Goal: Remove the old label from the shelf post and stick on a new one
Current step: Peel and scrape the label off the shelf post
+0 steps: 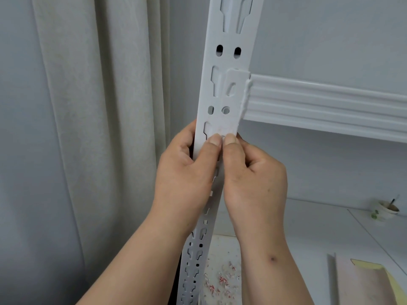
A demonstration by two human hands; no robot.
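Both hands up on the white shelf post (222,89): left hand (187,170) wrapped around its left edge, thumb pressed flat on the front; right hand (253,175) curled, thumb tip right beside the left thumb. Faint pinkish label residue (224,129) just above the thumbs, below the shelf beam (330,106). Red and white label scraps (222,280) scattered on the lower shelf (308,225). Small cup (386,210) far right, cream curtain (88,128) off to the left.

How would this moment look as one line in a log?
left hand: grips post | right hand: thumb on post face | thumbs at label residue | scraps below
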